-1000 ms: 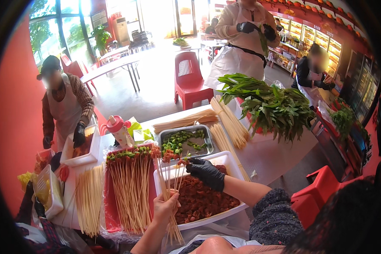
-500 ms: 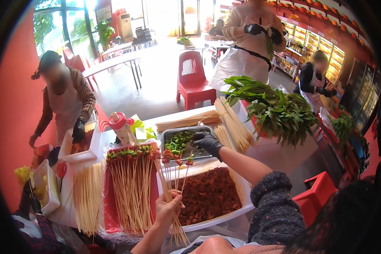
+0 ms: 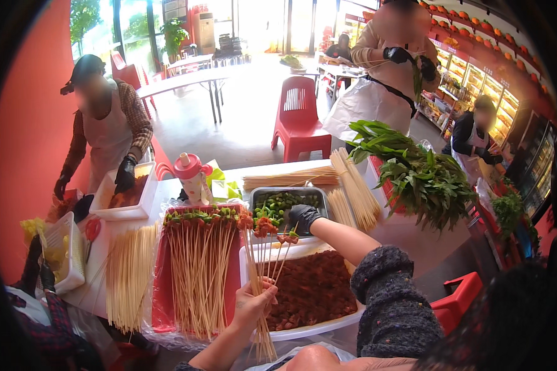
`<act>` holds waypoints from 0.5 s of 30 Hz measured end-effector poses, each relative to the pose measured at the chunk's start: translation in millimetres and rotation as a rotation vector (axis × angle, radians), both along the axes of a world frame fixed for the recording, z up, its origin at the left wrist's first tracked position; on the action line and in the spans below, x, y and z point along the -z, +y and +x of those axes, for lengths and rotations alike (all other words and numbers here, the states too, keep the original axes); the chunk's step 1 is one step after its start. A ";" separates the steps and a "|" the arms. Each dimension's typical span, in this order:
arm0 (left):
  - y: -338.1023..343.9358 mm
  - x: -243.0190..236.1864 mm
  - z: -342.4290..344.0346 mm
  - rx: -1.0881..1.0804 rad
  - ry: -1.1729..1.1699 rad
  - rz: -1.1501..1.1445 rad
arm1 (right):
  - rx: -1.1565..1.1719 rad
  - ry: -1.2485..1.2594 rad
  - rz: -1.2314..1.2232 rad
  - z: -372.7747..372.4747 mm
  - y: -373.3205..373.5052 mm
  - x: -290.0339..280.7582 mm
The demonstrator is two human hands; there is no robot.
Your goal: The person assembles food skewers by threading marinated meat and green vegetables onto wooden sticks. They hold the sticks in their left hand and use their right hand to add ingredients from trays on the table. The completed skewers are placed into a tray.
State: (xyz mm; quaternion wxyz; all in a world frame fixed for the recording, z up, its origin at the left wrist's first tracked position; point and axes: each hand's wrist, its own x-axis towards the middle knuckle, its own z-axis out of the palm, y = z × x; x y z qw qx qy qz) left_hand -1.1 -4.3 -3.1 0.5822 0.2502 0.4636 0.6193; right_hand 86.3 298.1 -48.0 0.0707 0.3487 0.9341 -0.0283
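My left hand point(image 3: 254, 304) is closed round a bundle of bamboo skewers point(image 3: 263, 340) held upright. Red-coated meat pieces and bits of green pepper point(image 3: 289, 237) sit on their upper ends. My right hand point(image 3: 304, 217), in a black glove, is at the near edge of a metal tray point(image 3: 323, 193) of chopped green peppers point(image 3: 272, 205). Its fingers are curled together, with the tips and anything between them hidden. Below that arm lies a white tub point(image 3: 346, 321) of red marinated meat chunks point(image 3: 306, 287). Left of my left hand, a red tray point(image 3: 162, 263) carries many loaded skewers point(image 3: 198, 278).
Bare skewers point(image 3: 130, 278) lie at the left, with more bundles point(image 3: 357, 188) behind the metal tray. Leafy greens point(image 3: 414, 170) stand at the right. A pink-lidded bottle point(image 3: 193, 176) is behind the red tray. Co-workers stand left and across; red stools point(image 3: 458, 300) flank the table.
The view has shifted, so the scene sits further right. My right hand has come left and nearer over the pepper tray, its fingers more curled. My left hand keeps hold of the skewers.
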 end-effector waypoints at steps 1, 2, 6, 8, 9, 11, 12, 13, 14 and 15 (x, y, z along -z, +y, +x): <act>-0.5 -0.5 -0.2 -0.006 0.001 -0.004 | -0.020 -0.005 -0.005 4.1 -9.1 -14.1; -1.2 -0.8 0.0 -0.014 0.001 -0.008 | -0.019 0.082 0.024 7.4 -1.2 -8.3; 5.7 -1.8 9.4 0.001 0.000 0.002 | 0.105 0.754 -0.119 43.9 21.4 -6.6; 6.1 2.6 6.5 0.006 0.028 0.004 | 0.186 1.234 -0.346 54.6 13.5 -16.7; 0.2 4.2 0.4 -0.038 0.057 -0.012 | 0.282 1.256 -0.688 44.5 -23.4 -53.0; 1.9 2.9 3.2 -0.029 0.111 -0.023 | 0.237 1.437 -0.854 59.1 -68.6 -80.2; 1.3 1.9 4.1 -0.033 0.116 -0.025 | 0.206 1.477 -0.946 62.7 -85.1 -81.4; 2.3 0.4 5.7 -0.030 0.122 -0.029 | 0.230 1.485 -0.983 64.7 -98.5 -79.8; 2.6 -0.3 7.1 -0.029 0.127 -0.032 | 0.252 1.491 -1.022 64.4 -108.8 -77.4; 2.9 -0.4 7.9 -0.023 0.144 -0.027 | 0.304 1.478 -1.051 63.8 -114.8 -75.2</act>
